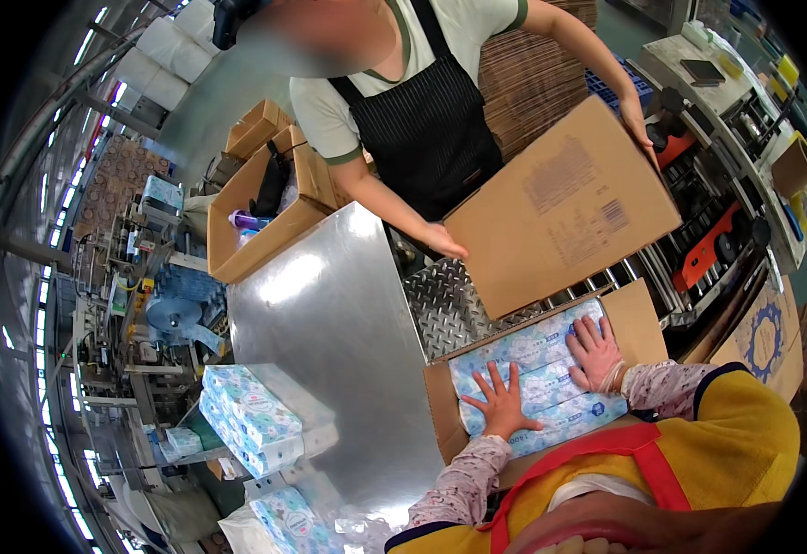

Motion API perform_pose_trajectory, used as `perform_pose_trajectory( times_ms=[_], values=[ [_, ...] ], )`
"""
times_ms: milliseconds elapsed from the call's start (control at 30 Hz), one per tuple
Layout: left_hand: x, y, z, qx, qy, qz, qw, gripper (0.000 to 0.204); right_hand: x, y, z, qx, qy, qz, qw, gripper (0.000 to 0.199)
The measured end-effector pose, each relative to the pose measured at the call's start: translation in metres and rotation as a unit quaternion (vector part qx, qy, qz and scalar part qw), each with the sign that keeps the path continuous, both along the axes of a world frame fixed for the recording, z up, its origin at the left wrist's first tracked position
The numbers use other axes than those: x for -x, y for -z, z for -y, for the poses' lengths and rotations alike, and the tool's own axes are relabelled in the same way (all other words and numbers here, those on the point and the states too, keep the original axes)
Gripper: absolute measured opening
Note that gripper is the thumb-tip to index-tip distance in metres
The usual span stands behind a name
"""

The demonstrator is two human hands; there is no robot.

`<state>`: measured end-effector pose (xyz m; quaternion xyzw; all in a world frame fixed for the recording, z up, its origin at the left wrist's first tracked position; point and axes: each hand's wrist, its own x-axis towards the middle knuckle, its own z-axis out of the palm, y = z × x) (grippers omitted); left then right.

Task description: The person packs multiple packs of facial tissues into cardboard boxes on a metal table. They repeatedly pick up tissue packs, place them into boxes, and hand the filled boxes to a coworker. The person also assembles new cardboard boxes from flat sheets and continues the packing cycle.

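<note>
Below me lies an open cardboard carton [635,325], filled with blue-and-white floral packs [551,380] that look like tissues, in plastic wrap. My left hand [501,404] rests flat on the packs toward the carton's left side, its fingers spread. Farther right, my right hand [596,357] also presses on them with outstretched fingers. Both hands are open and hold nothing. Just beyond the carton, a co-worker in a black apron tilts a second cardboard box [565,208], one hand at its lower left and the other at its upper right edge.
A shiny metal table [329,305] stands at my left, with more wrapped packs [254,415] at its left edge. A cardboard box of odds and ends [265,245] sits at its far end. Rollers [620,274] run beyond my carton. Stacked flat cardboard [537,78] stands behind the co-worker.
</note>
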<state>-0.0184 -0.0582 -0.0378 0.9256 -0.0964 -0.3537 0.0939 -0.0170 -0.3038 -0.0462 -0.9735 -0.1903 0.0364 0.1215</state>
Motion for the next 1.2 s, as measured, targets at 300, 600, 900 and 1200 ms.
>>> perform_pose_trajectory(
  times_ms=[300, 600, 900, 1200],
  values=[
    [0.0, 0.004, -0.004, 0.006, 0.008, 0.01, 1.0, 0.155, 0.0, 0.001, -0.003, 0.012, -0.002, 0.009, 1.0, 0.064],
    [0.0, 0.006, -0.002, 0.012, 0.01, 0.019, 1.0, 0.155, 0.002, 0.003, -0.001, 0.009, 0.003, 0.014, 1.0, 0.064],
    [0.003, -0.003, -0.002, 0.023, -0.007, 0.019, 1.0, 0.151, 0.003, -0.002, -0.004, 0.017, 0.007, 0.012, 1.0, 0.063],
    [0.001, 0.002, -0.004, 0.034, 0.003, 0.025, 0.999, 0.154, 0.003, 0.001, -0.006, 0.026, 0.009, 0.029, 0.999, 0.062]
  ],
)
